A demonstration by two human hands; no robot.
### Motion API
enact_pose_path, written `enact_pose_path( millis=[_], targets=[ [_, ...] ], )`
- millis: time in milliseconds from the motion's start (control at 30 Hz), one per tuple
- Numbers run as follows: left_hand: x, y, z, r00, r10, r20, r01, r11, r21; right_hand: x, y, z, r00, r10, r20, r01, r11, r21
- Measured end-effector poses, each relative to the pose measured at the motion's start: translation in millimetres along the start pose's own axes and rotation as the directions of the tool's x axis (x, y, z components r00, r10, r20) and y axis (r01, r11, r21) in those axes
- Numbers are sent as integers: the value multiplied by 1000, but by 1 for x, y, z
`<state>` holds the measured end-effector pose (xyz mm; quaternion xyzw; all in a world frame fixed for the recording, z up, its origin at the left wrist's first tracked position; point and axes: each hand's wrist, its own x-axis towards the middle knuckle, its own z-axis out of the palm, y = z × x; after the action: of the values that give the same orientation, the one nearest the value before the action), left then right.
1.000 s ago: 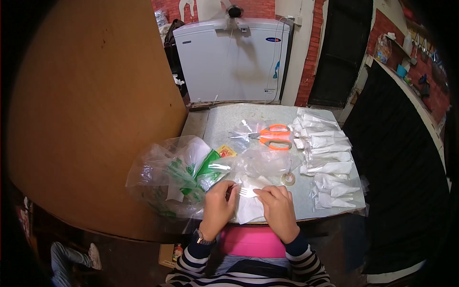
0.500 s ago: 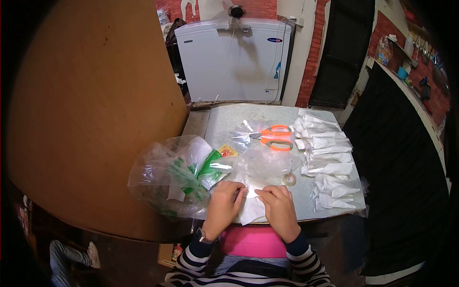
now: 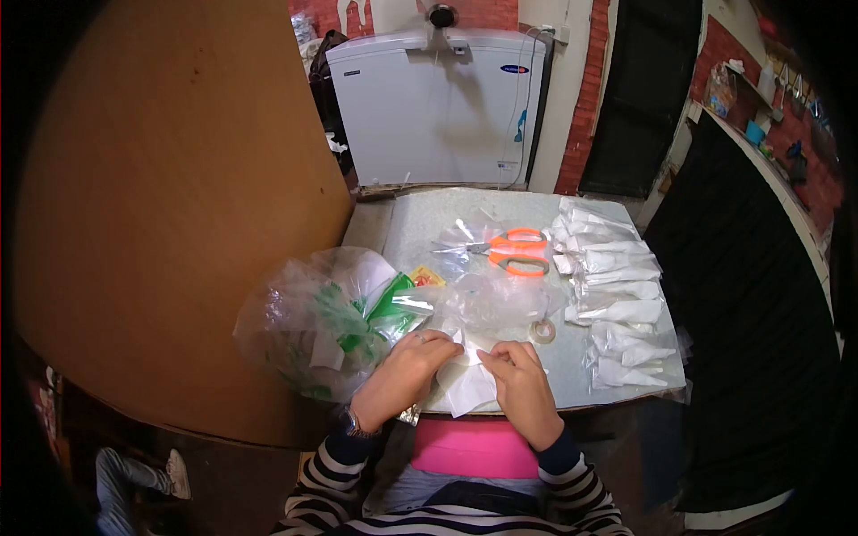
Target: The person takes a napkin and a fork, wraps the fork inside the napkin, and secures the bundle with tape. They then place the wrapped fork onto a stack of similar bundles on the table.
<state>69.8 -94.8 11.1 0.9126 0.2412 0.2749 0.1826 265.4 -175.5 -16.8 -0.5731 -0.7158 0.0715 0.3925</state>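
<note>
Near the table's front edge, a piece of white paper (image 3: 470, 389) lies folded between my two hands. My left hand (image 3: 409, 373) is closed, its fingertips pinched at the paper's upper left part. From the other side, my right hand (image 3: 522, 386) pinches the upper right part between thumb and finger. Just beyond them is a crumpled clear plastic bag (image 3: 492, 302), with a small roll of tape (image 3: 542, 331) beside it. Orange-handled scissors (image 3: 514, 252) rest farther back, blades pointing left.
Wrapped white cone-shaped packets (image 3: 617, 290) line the table's right side. At left lies a large clear bag (image 3: 299, 326) with green print, near a small yellow-red packet (image 3: 426, 277). A brown panel (image 3: 179, 223) stands left; a white chest freezer (image 3: 438, 112) is behind the table.
My left hand has shifted slightly up, its wrist swinging out to the left and its fingers reaching more over the paper. The right hand stays nearly in place.
</note>
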Motion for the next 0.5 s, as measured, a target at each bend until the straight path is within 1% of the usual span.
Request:
enact_pose_path(
  millis=[133, 300, 400, 500],
  targets=[
    [-2, -5, 4, 998, 61, 13, -62, 996, 64, 1, -2, -1, 999, -5, -36, 5, 1000, -7],
    [-5, -4, 5, 992, 122, 15, -123, 989, 87, 1, -3, -1, 998, 3, -70, -1, 1000, 17],
    [-6, -7, 9, 989, 146, 2, -145, 984, 100, 0, -3, -3, 998, 2, -61, -1, 1000, 22],
    [-6, -7, 9, 986, 166, 0, -165, 979, 119, 0, -5, -8, 1000, 1, -11, 0, 999, 45]
  ],
)
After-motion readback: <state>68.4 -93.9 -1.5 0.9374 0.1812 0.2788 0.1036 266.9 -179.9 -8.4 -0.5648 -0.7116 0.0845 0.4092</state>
